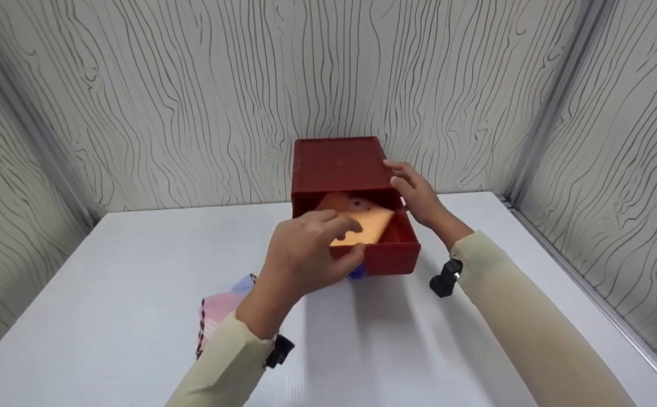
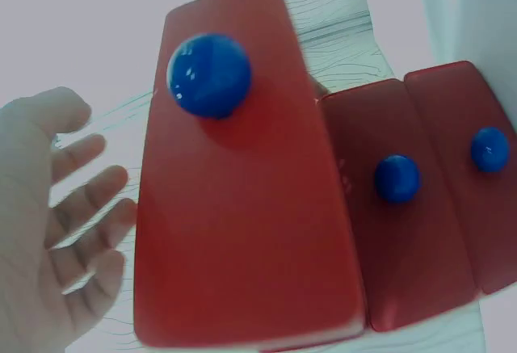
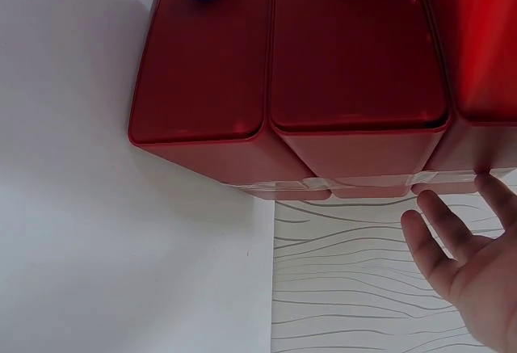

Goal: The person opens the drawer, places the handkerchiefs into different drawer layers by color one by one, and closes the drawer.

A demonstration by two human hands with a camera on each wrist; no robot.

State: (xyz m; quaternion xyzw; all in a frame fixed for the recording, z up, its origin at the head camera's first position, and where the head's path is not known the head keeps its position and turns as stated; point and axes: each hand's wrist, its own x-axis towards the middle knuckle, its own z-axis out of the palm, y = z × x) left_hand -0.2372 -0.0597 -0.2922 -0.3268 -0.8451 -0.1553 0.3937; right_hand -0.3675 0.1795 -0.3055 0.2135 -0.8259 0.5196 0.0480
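Note:
A red chest of drawers (image 1: 337, 164) stands against the back wall, its top drawer (image 1: 393, 259) pulled out. Inside the drawer lies a flat, folded orange cloth (image 1: 378, 223) with a pale patch near the back. My left hand (image 1: 300, 254) hovers over the drawer's front left part, fingers bent loosely and holding nothing; it hides part of the cloth. In the left wrist view its fingers spread beside the drawer front, which has a blue knob (image 2: 210, 76). My right hand (image 1: 423, 198) rests fingertips against the chest's right side, near the top edge.
A pink and blue cloth (image 1: 221, 308) with a dark patterned edge lies on the white table (image 1: 136, 271), partly behind my left forearm. Two lower drawers (image 2: 404, 240) with blue knobs are closed. Wood-grain panels (image 1: 221, 102) enclose the table at the back and sides.

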